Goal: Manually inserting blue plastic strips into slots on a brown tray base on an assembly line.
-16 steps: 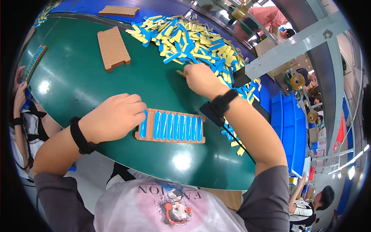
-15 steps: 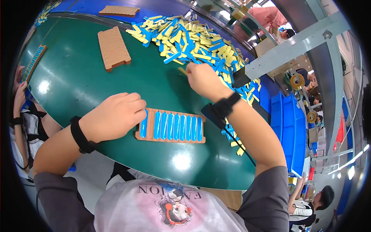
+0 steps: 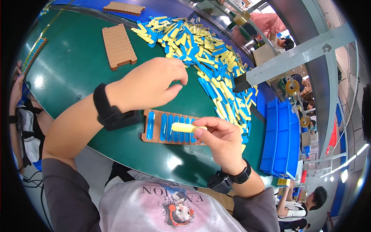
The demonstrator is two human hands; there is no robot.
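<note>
A brown slotted tray (image 3: 154,133) lies near the front edge of the green table (image 3: 65,73), its grooves filled with blue sticks. My right hand (image 3: 218,143) pinches one yellow stick (image 3: 185,127) just above the tray's right part. My left hand (image 3: 148,83) hovers over the table behind the tray, fingers curled, reaching toward the heap of blue and yellow sticks (image 3: 205,58). Whether it holds anything is hidden.
An unfilled brown tray (image 3: 118,46) lies at the back left, another (image 3: 123,7) at the far edge. A filled strip (image 3: 33,54) sits at the left rim. Blue bins (image 3: 280,143) stand to the right. Other people are at the left edge and lower right.
My right hand has come back from the heap with a yellow stick to above the tray. My left hand has lifted off the tray and moved up toward the heap.
</note>
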